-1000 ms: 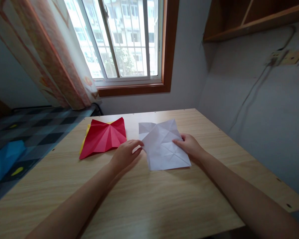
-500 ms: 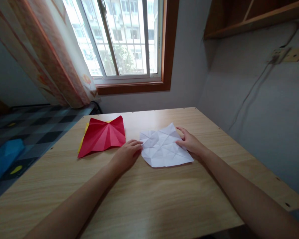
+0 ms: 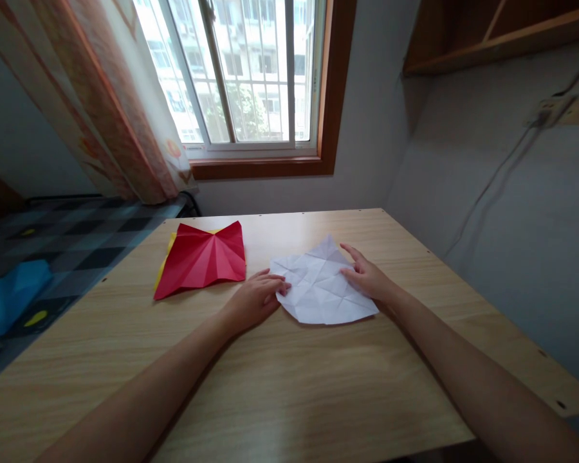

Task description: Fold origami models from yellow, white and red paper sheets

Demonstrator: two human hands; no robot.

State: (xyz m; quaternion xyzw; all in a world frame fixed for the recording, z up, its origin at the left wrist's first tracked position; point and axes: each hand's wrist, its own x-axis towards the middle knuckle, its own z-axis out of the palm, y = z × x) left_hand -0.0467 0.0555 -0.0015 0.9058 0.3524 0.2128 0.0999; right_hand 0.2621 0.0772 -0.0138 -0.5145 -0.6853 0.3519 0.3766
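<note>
A creased sheet of white paper (image 3: pixel 318 289) lies on the wooden table, its surface crossed by many fold lines and its corners slightly raised. At its left edge, my left hand (image 3: pixel 258 297) has its fingertips over the paper, closed on that edge; the thumb is mostly hidden. My right hand (image 3: pixel 367 273) grips the right edge, thumb on the top face and index finger reaching past the edge. The other right fingers are hidden. Left of my left hand rests a fan-creased red paper (image 3: pixel 205 260), with a yellow paper (image 3: pixel 166 265) showing beneath it.
The light wooden table (image 3: pixel 280 386) has its right side near a wall with a hanging cable (image 3: pixel 487 183). Beyond the table is a window (image 3: pixel 251 77) with a curtain (image 3: pixel 110 103). A blue item (image 3: pixel 17 289) lies on the checked bedding (image 3: pixel 106 235) at left.
My left fingers have slid a little further right onto the white paper, and its outline has shifted slightly. The whole view has moved a little. The red paper stays in place.
</note>
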